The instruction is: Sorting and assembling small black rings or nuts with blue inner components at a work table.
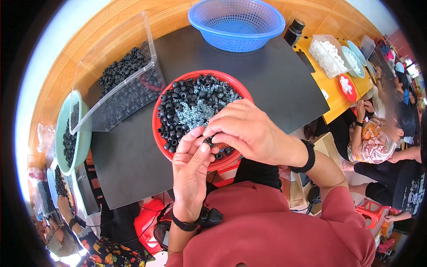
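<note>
your left hand [189, 162]: part-curled, thumb and fingers closed on a small black piece [208, 141], centre of the frame. your right hand [249, 132]: thumb and forefinger pinched at that piece — exact contact hidden. piece: probably light, stiff, smooth enough to slip; best gripped by its sides. beyond, mid-frame: red basin [156, 129], loose metal springs [195, 115]. upper left — clear bin [152, 59].

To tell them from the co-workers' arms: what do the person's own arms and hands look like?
The left hand and right hand are ungloved. The left wears a black wrist strap with a chunky black device; the right, a plain black wristband. The sleeves are short and dark red.
</note>
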{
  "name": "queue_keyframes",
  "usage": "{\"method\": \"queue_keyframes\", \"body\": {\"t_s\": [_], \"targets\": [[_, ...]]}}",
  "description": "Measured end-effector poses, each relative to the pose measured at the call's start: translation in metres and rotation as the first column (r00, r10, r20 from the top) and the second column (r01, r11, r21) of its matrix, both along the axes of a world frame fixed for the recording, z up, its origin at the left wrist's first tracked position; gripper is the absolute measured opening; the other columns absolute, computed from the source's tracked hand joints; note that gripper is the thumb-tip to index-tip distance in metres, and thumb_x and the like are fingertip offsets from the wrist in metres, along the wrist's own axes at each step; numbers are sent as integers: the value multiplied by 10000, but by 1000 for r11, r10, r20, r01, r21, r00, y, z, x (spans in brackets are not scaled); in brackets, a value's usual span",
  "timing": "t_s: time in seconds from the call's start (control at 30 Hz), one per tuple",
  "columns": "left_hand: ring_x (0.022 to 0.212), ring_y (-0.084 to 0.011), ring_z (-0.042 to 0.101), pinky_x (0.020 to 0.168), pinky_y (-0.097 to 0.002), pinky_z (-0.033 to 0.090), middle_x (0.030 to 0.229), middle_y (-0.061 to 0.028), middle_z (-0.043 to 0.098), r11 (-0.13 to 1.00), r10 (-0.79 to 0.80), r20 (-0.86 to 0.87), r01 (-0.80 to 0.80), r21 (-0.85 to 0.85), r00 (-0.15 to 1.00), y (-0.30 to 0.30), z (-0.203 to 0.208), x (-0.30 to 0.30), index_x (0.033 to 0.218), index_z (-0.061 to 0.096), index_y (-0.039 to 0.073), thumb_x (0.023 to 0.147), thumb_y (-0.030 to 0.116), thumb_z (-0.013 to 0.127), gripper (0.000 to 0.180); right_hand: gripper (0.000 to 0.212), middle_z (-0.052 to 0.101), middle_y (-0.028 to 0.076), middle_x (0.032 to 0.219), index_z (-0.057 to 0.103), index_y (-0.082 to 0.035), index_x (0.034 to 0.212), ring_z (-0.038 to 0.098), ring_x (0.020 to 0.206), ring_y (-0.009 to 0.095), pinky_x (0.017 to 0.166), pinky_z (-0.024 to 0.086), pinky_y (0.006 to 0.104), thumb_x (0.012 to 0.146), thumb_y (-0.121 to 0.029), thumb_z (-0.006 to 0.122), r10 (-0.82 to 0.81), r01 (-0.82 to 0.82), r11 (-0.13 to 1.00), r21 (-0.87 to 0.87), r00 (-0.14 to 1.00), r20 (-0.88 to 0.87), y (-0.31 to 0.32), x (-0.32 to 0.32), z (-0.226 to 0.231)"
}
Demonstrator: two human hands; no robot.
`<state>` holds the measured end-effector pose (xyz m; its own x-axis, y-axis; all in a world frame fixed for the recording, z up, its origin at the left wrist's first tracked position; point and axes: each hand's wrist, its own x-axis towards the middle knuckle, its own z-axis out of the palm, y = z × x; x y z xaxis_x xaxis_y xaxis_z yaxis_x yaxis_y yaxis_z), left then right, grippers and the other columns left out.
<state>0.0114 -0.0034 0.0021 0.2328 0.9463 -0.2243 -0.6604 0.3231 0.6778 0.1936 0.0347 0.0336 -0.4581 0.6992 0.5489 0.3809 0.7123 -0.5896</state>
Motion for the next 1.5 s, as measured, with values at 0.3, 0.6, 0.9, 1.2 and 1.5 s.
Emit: {"method": "queue_keyframes", "body": {"t_s": [0.3,0.6,0.9,1.2,1.5], "targets": [[945,-120,626,802,-248,505,1054,-50,665,993,114,24,-113,-43,993,-4,5,9,1253,548,53,922,22,601,337,334,661,30,993,646,-59,1088,611,817,185,798,408,373,774,-147,721,-213,212,954,210,977,-22,-21,-16,-13],[1020,-116,597,923,-283,473,1076,-41,655,998,62,27,-61,-22,998,-3,8,7,1184,591,51,960,61,563,226,389,696,19,996,679,-77,1035,657,816,146,889,404,419,679,-174,802,-353,335,866,370,935,-22,-22,-23,-15],[937,-99,603,884,-257,465,1016,-49,667,988,45,-85,-32,151,995,-3,9,8,1045,660,13,975,114,560,158,409,637,42,1004,657,-52,1051,611,872,175,914,393,465,699,-232,760,-341,306,872,383,940,26,-20,-25,-15],[935,-78,591,854,-229,461,1014,-47,664,989,-4,-130,23,143,992,-5,3,1,1107,644,-27,995,128,530,222,406,667,62,996,654,-47,1063,640,848,189,967,393,463,716,-222,773,-315,269,897,352,945,82,-16,-21,-16],[968,-140,628,904,-304,479,1052,-70,657,985,57,-211,-20,171,976,-10,9,9,1114,616,-37,1000,145,513,239,450,658,110,1002,630,13,1081,638,845,238,967,425,484,700,-171,784,-213,184,921,342,976,48,-15,-18,-21]]}}
